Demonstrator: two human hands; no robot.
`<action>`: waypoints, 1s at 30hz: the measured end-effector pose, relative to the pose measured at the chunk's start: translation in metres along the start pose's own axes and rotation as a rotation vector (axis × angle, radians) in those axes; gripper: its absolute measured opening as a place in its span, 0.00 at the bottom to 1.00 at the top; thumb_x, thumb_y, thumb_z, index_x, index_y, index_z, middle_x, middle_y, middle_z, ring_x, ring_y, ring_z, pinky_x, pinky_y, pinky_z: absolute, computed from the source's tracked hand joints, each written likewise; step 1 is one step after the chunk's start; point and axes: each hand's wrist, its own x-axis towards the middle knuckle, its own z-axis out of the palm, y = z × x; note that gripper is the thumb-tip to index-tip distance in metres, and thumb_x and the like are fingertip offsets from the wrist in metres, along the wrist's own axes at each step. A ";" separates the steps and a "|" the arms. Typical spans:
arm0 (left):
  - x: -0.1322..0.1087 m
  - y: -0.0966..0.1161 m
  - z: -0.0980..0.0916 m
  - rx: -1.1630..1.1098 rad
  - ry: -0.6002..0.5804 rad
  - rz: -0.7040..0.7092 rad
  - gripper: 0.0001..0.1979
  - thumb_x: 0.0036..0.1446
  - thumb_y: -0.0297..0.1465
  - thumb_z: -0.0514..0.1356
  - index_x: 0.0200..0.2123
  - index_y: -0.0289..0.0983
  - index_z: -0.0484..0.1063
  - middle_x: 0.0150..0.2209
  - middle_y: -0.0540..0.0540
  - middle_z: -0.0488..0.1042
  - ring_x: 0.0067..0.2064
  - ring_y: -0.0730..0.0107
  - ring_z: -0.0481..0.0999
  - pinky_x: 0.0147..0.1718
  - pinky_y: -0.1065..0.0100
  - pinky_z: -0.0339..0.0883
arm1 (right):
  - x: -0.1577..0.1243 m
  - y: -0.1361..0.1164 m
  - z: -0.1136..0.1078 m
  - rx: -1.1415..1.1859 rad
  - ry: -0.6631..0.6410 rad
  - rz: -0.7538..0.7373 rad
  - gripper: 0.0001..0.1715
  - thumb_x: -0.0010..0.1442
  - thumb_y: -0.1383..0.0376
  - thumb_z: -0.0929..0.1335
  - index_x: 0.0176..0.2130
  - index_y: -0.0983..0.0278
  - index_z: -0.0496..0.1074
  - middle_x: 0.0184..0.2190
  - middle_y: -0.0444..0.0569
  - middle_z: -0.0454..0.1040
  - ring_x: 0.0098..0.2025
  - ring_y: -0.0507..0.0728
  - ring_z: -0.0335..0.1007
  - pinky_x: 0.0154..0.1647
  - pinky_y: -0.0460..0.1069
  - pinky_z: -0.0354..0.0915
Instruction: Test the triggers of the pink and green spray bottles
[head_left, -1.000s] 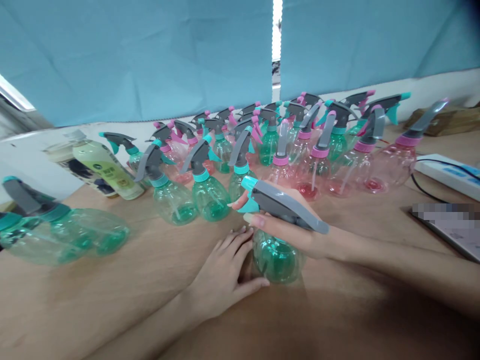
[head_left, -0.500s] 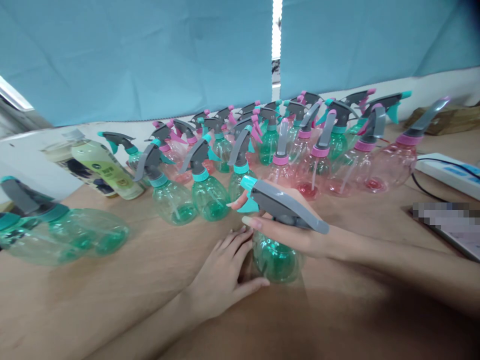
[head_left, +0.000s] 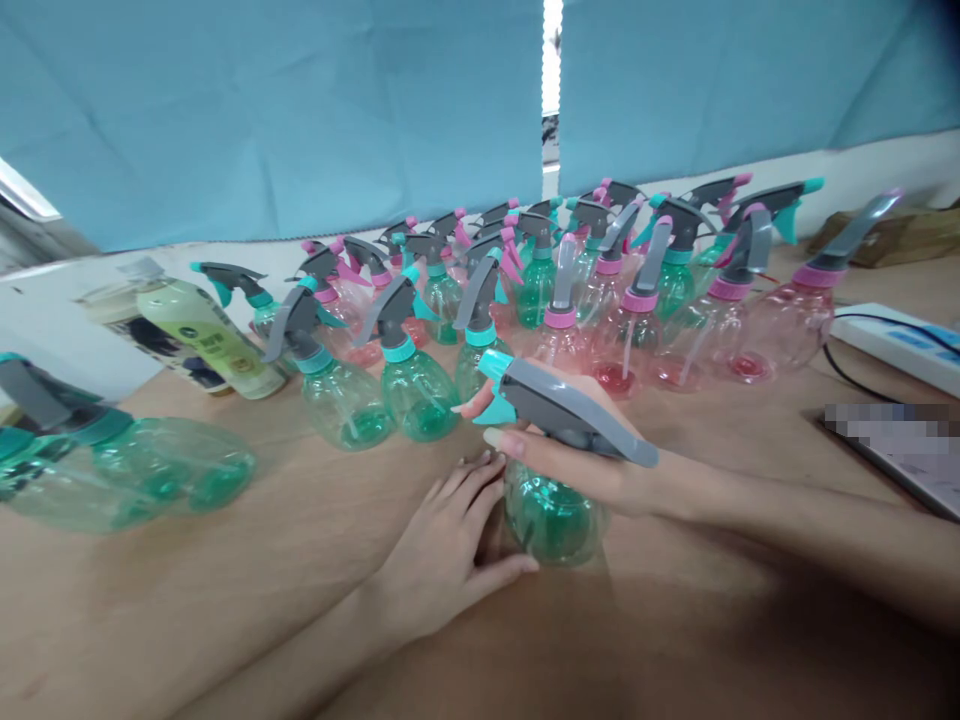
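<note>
A green spray bottle [head_left: 559, 515] with a grey head and turquoise nozzle stands upright on the wooden table [head_left: 315, 540] in front of me. My right hand [head_left: 577, 465] is closed around its neck, just under the trigger head, with the thumb and a fingertip showing at the left. The head's nozzle points to the left. My left hand [head_left: 457, 540] lies on the table at the bottle's left side, fingers stretched out and thumb apart. Its fingertips and thumb reach close to the bottle's base; whether they touch it I cannot tell.
Several green and pink spray bottles [head_left: 420, 390] crowd the table behind my hands. More green bottles [head_left: 180, 460] are at the left, near a pale green labelled bottle [head_left: 217, 335]. A white power strip [head_left: 900, 340] with a black cable and a phone-like device [head_left: 892, 460] lie at the right.
</note>
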 end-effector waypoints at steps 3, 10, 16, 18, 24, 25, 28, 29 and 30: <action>0.001 0.001 -0.001 -0.002 -0.014 -0.006 0.33 0.60 0.52 0.57 0.59 0.35 0.61 0.63 0.36 0.63 0.64 0.48 0.61 0.59 0.46 0.60 | 0.000 -0.001 0.000 -0.002 -0.001 0.009 0.11 0.60 0.61 0.68 0.43 0.63 0.70 0.28 0.43 0.71 0.29 0.52 0.66 0.29 0.48 0.63; 0.000 0.002 -0.002 0.006 -0.025 -0.004 0.33 0.60 0.52 0.57 0.58 0.34 0.62 0.63 0.35 0.63 0.64 0.47 0.61 0.59 0.45 0.60 | 0.000 -0.002 -0.001 -0.022 0.006 -0.003 0.12 0.60 0.62 0.68 0.44 0.64 0.71 0.26 0.42 0.70 0.32 0.54 0.70 0.35 0.50 0.65; 0.000 0.001 -0.001 0.005 -0.021 -0.005 0.33 0.60 0.52 0.56 0.60 0.35 0.60 0.64 0.36 0.62 0.64 0.48 0.60 0.59 0.45 0.59 | 0.000 0.005 0.000 -0.016 0.024 -0.049 0.09 0.61 0.62 0.68 0.42 0.61 0.71 0.28 0.42 0.71 0.29 0.52 0.69 0.32 0.49 0.66; 0.001 0.001 -0.001 0.015 -0.030 -0.007 0.34 0.60 0.52 0.56 0.60 0.35 0.60 0.64 0.35 0.62 0.64 0.47 0.60 0.59 0.45 0.59 | 0.000 0.007 0.001 -0.010 0.026 -0.053 0.08 0.61 0.62 0.68 0.42 0.61 0.70 0.30 0.43 0.73 0.29 0.52 0.70 0.32 0.49 0.66; 0.000 0.001 -0.001 0.028 -0.019 -0.003 0.34 0.60 0.52 0.56 0.60 0.35 0.59 0.64 0.34 0.61 0.65 0.48 0.60 0.60 0.45 0.59 | 0.000 0.005 0.002 0.018 0.014 -0.061 0.07 0.61 0.64 0.68 0.41 0.61 0.70 0.38 0.45 0.76 0.29 0.50 0.70 0.32 0.48 0.67; 0.000 0.001 -0.001 0.031 -0.016 -0.002 0.34 0.60 0.52 0.56 0.61 0.35 0.59 0.64 0.34 0.62 0.65 0.47 0.60 0.59 0.45 0.59 | 0.000 0.005 0.002 0.011 0.015 -0.059 0.07 0.61 0.64 0.68 0.41 0.61 0.70 0.37 0.44 0.75 0.29 0.50 0.70 0.33 0.48 0.67; 0.000 0.001 -0.002 0.029 -0.008 0.002 0.33 0.60 0.51 0.56 0.60 0.35 0.59 0.63 0.35 0.62 0.64 0.47 0.61 0.58 0.45 0.61 | 0.000 0.005 0.001 -0.007 0.022 -0.062 0.06 0.61 0.65 0.68 0.41 0.61 0.70 0.34 0.43 0.75 0.30 0.51 0.70 0.33 0.48 0.66; 0.000 0.002 -0.002 0.027 -0.005 0.001 0.33 0.60 0.51 0.57 0.60 0.35 0.60 0.63 0.35 0.62 0.64 0.47 0.61 0.58 0.45 0.61 | 0.000 0.005 0.001 -0.010 0.022 -0.065 0.06 0.61 0.65 0.68 0.41 0.61 0.70 0.33 0.43 0.74 0.31 0.51 0.70 0.33 0.48 0.66; 0.000 0.002 -0.003 0.024 -0.005 0.000 0.33 0.60 0.51 0.57 0.60 0.36 0.60 0.63 0.36 0.62 0.64 0.47 0.61 0.58 0.46 0.61 | 0.000 0.005 0.001 -0.010 0.021 -0.065 0.06 0.61 0.65 0.68 0.41 0.61 0.70 0.33 0.43 0.74 0.31 0.51 0.70 0.32 0.47 0.66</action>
